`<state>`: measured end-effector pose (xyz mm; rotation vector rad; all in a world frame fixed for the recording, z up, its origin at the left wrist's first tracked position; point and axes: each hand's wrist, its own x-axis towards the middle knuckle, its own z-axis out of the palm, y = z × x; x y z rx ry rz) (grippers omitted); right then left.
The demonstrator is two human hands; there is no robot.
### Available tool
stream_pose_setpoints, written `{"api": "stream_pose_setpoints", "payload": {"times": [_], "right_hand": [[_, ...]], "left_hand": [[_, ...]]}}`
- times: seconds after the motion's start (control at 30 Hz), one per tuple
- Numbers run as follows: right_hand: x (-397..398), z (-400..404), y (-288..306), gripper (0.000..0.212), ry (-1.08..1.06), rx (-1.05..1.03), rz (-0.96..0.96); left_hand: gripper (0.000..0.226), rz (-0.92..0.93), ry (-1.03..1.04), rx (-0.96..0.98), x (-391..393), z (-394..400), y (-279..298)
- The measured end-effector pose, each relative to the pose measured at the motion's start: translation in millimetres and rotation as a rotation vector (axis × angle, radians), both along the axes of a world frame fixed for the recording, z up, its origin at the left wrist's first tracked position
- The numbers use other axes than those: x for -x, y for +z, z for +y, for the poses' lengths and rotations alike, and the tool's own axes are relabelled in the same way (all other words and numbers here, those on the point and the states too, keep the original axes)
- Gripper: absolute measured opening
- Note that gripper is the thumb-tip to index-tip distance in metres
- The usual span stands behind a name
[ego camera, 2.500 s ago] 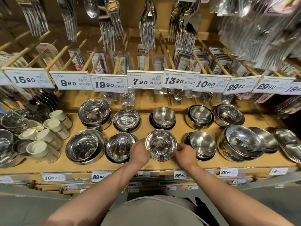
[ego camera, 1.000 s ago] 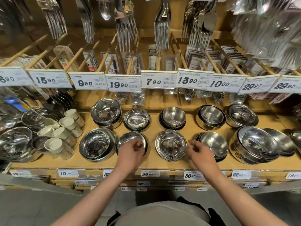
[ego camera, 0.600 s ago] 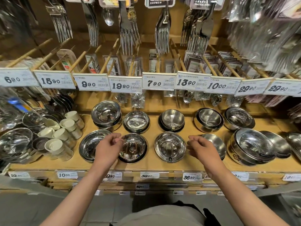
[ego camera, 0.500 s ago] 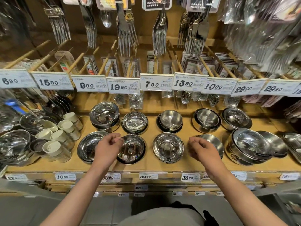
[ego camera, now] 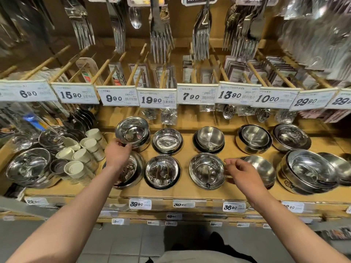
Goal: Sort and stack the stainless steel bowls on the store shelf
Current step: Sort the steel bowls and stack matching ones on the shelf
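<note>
My hands among shiny round steel bowls on the wooden store shelf (ego camera: 190, 192)

Left hand (ego camera: 117, 153) grips the tall back-row bowl stack (ego camera: 133, 131); right hand (ego camera: 242, 172) hovers loosely curled, holding nothing; white tags (ego camera: 140, 204) read 39.90.

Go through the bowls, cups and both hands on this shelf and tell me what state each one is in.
Left hand: fingers on the rim of the back-left bowl stack.
Back-left bowl stack: nested, top bowl tilted.
Right hand: fingers loosely curled, holding nothing, beside the front middle bowl.
Front middle bowl: upright, resting on the shelf.
White cups: lying on their sides.
</note>
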<state>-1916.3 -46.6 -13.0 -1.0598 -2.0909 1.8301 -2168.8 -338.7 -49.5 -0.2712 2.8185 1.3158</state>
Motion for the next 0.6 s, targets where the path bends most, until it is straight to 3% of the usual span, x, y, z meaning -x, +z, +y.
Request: {"api": "stream_pose_setpoints", "payload": {"times": [0.1, 0.23, 0.43, 0.6], "right_hand": [[4, -1, -2, 0.019, 0.024, -0.018, -0.011], [12, 2, -1, 0.022, 0.008, -0.016, -0.018], [21, 7, -1, 0.023, -0.033, -0.026, -0.042], [22, 12, -5, 0.022, -0.063, 0.023, -0.042]], "left_hand": [[0.063, -0.077, 0.086, -0.044, 13, -4, -7], [0.066, -0.173, 0.169, -0.120, 27, -7, -12], [0.042, -0.307, 0.205, -0.100, 43, -4, -13], [0.018, -0.429, 0.283, -0.520, 55, 5, -13]]}}
